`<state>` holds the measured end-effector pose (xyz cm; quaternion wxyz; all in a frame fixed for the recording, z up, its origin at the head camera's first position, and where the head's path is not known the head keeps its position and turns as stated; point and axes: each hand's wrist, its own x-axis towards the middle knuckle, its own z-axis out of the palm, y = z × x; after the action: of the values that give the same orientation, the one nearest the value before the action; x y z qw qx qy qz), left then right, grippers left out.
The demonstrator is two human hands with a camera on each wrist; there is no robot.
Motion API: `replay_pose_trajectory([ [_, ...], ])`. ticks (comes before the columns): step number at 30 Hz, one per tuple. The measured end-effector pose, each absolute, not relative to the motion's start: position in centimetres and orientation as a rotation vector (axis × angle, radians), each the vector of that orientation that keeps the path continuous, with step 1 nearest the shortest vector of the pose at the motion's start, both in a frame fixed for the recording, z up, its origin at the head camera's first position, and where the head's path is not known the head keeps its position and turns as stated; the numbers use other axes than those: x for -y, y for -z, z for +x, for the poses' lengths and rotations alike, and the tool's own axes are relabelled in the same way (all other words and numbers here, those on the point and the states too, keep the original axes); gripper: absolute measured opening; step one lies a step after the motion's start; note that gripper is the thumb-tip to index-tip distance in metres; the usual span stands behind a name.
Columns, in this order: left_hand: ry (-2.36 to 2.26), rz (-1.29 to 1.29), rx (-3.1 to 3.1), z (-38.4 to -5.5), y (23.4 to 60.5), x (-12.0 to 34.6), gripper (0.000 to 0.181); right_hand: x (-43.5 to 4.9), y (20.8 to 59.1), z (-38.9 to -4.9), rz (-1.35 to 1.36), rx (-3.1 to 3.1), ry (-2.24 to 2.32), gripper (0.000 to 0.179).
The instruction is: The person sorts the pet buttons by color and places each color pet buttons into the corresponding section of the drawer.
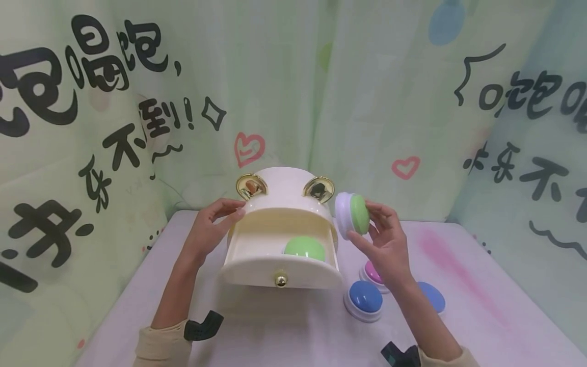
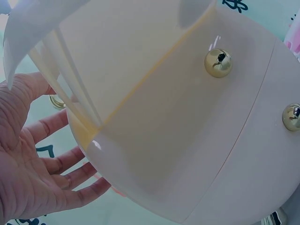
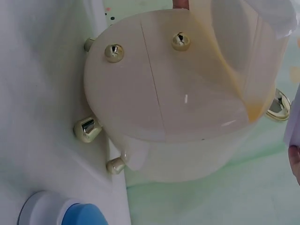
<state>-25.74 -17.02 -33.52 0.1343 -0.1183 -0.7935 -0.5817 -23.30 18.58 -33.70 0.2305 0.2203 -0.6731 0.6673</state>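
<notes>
A white rounded cabinet (image 1: 286, 188) with gold trim stands at the table's middle, its drawer (image 1: 281, 270) pulled out. Inside the drawer lies a green dome-topped button (image 1: 304, 248), partly hidden by the front panel. My right hand (image 1: 387, 242) pinches another push button (image 1: 352, 214), green with a white base, tilted sideways beside the cabinet's right side. At the cabinet's left edge, my left hand (image 1: 208, 229) touches the side with fairly straight, spread fingers (image 2: 68, 164). Only a fingertip of the right hand enters the right wrist view, at its right edge.
On the table right of the cabinet sit a dark blue button (image 1: 365, 296), a pink button (image 1: 373, 272) and a lighter blue one (image 1: 431, 296), partly behind my right forearm. A printed curtain (image 1: 284, 92) hangs behind. Gold feet (image 3: 87, 130) support the cabinet.
</notes>
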Motion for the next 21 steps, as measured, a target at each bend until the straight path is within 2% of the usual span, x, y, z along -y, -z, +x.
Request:
replay_pose_trajectory([
  [21,1.709,-0.348,2.291,-25.7,33.5,17.0,0.037,-16.5,33.0,-21.4,0.938,1.766,-1.861,0.067],
])
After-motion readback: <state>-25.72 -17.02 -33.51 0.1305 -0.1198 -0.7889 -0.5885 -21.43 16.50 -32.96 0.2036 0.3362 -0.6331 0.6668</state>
